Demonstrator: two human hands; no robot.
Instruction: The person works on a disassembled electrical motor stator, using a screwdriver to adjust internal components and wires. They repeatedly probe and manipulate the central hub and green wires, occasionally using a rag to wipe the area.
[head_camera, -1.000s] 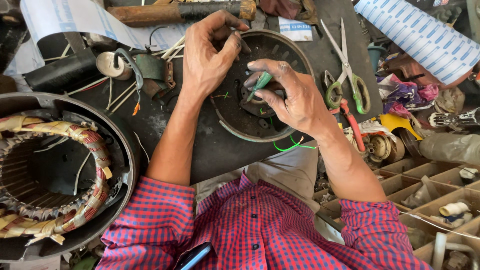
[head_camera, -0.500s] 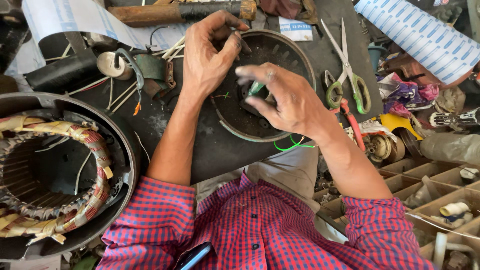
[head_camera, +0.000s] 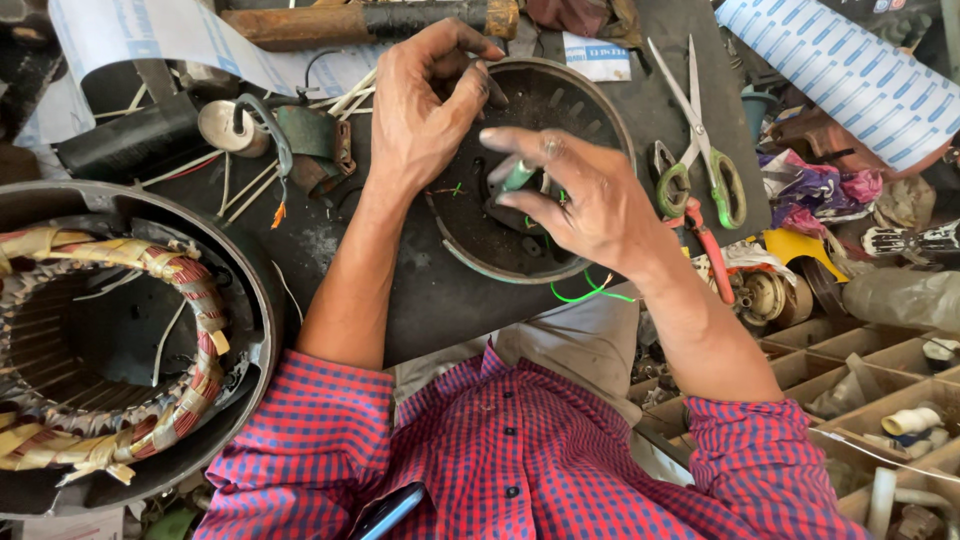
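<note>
Head view, workbench seen from above.

Item: round dark motor cover (head_camera: 590, 110), dished, lying open side up on the black bench top (head_camera: 400, 300), centre of view.

Left hand (head_camera: 425, 120): resting on the cover's far-left rim, thumb and fingertips pressed together at the rim; whether anything small is pinched there cannot be told.

Right hand (head_camera: 590, 195): over the cover's middle, fingers loosely spread, pinching a short green-sleeved piece (head_camera: 517, 176) between thumb and fingers.

Adjacent: thin green wire (head_camera: 585, 293) trailing off the cover's near rim; scissors with green handles (head_camera: 700, 150) just right of the cover; red-handled tool (head_camera: 712, 250) by the right wrist; wound stator in its housing (head_camera: 130, 340) at left; compartment tray (head_camera: 850, 380) at lower right.

Risks, as judged: the light pinch may let the green piece slip into the cover's slots; the loose wire may snag on the wrist; the scissor points lie close to a moving forearm.
</note>
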